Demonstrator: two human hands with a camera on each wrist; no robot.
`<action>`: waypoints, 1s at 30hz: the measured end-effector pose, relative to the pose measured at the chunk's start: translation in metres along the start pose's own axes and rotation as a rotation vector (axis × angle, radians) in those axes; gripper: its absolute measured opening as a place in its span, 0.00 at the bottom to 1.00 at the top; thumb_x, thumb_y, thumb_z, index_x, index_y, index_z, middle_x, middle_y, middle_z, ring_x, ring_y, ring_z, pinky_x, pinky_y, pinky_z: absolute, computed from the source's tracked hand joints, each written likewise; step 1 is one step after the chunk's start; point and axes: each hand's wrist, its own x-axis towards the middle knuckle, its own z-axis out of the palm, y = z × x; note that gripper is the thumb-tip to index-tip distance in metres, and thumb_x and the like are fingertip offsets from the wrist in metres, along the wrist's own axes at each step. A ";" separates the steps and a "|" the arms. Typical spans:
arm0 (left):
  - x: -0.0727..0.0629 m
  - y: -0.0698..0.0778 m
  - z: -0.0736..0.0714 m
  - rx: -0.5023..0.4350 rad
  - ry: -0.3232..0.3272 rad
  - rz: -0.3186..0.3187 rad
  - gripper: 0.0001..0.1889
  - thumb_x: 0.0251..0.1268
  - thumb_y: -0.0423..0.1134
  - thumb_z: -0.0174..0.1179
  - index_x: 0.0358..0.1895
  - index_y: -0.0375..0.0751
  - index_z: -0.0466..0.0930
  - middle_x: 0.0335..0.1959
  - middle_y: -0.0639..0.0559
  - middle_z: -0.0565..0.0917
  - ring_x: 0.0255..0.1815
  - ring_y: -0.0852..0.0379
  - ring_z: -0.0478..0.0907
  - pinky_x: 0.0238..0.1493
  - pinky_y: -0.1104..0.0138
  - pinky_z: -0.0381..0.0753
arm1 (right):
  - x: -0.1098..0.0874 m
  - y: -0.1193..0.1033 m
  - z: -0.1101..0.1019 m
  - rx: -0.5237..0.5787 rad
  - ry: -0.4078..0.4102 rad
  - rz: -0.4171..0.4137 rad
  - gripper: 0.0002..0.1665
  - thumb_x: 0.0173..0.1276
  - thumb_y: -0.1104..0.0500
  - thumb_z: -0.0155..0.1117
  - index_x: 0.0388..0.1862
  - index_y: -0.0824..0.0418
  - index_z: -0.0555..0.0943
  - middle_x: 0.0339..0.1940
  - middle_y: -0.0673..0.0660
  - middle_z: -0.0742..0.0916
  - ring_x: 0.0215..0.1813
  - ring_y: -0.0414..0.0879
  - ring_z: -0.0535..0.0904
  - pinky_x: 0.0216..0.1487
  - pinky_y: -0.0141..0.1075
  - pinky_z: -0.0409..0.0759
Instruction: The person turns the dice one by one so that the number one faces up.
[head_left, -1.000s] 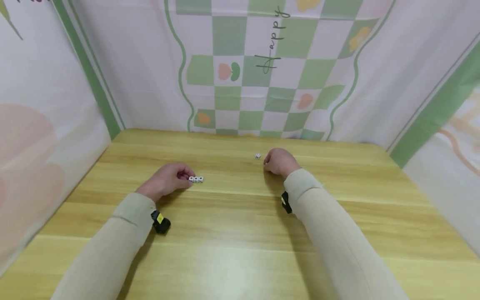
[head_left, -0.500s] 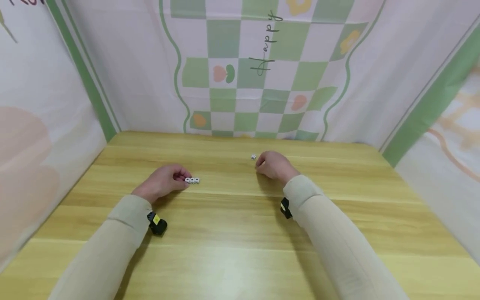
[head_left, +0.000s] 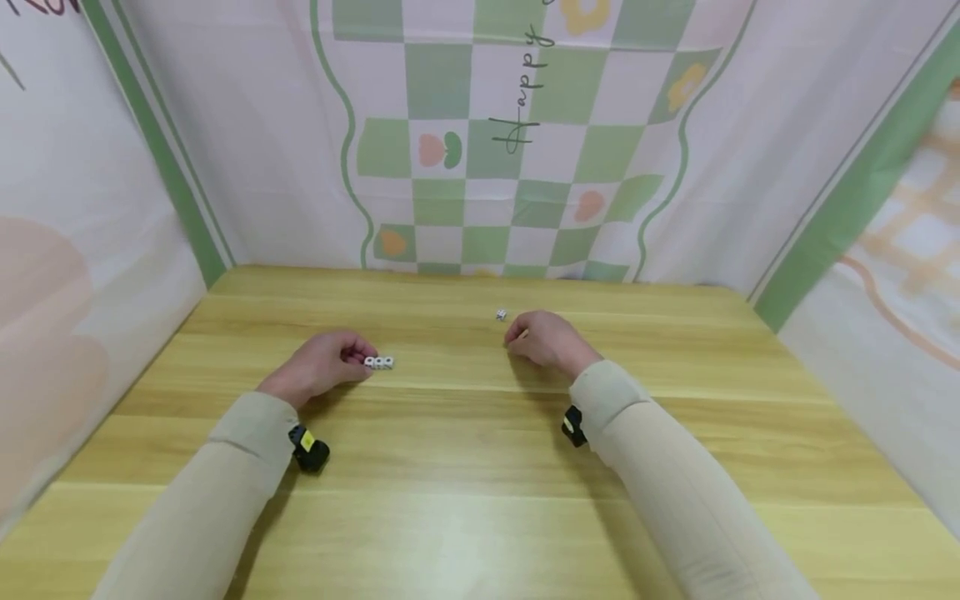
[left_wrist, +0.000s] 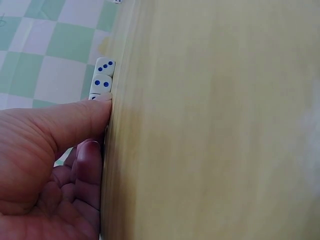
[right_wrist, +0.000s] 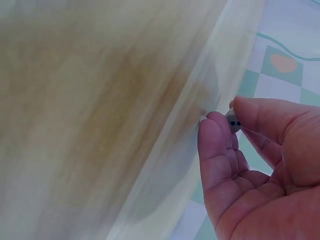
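Three white dice (head_left: 379, 362) with dark pips stand in a touching row on the wooden table. My left hand (head_left: 322, 364) is at the row's left end, thumb and fingers pinching the end die. In the left wrist view the thumb partly covers that end die (left_wrist: 94, 97), while two others (left_wrist: 102, 80) show blue pips. My right hand (head_left: 546, 339) pinches another die (right_wrist: 233, 121) between thumb and fingertips, mostly hidden by them. A loose die (head_left: 501, 315) lies just beyond my right fingertips, apart from them.
The wooden table (head_left: 450, 467) runs back to a patterned cloth (head_left: 491, 200) hanging behind it. Similar cloth (head_left: 60, 250) hangs along the left and right sides. Each wrist wears a small black camera (head_left: 310, 450).
My right hand has moved slightly toward me and to the left, still pinching its die. The left hand and the row of dice stay put; the head view has shifted a little.
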 end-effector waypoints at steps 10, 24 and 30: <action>-0.001 0.001 0.002 -0.004 -0.002 -0.006 0.11 0.70 0.34 0.67 0.53 0.39 0.84 0.45 0.46 0.83 0.45 0.52 0.77 0.48 0.63 0.77 | -0.009 0.001 0.003 0.068 -0.007 0.007 0.10 0.76 0.56 0.63 0.49 0.60 0.86 0.32 0.54 0.87 0.33 0.43 0.80 0.45 0.39 0.77; 0.000 -0.001 0.002 0.011 0.006 -0.009 0.11 0.70 0.34 0.67 0.52 0.40 0.84 0.44 0.47 0.83 0.45 0.51 0.76 0.48 0.62 0.76 | -0.015 0.002 0.006 0.125 -0.013 0.018 0.09 0.75 0.57 0.65 0.47 0.61 0.86 0.34 0.54 0.87 0.36 0.44 0.79 0.43 0.37 0.78; 0.000 0.000 0.002 0.004 0.001 -0.013 0.11 0.70 0.34 0.66 0.53 0.40 0.84 0.46 0.46 0.83 0.45 0.51 0.76 0.49 0.62 0.77 | -0.016 0.003 0.007 0.129 -0.016 0.033 0.10 0.75 0.56 0.65 0.47 0.61 0.86 0.32 0.53 0.86 0.35 0.43 0.79 0.43 0.36 0.77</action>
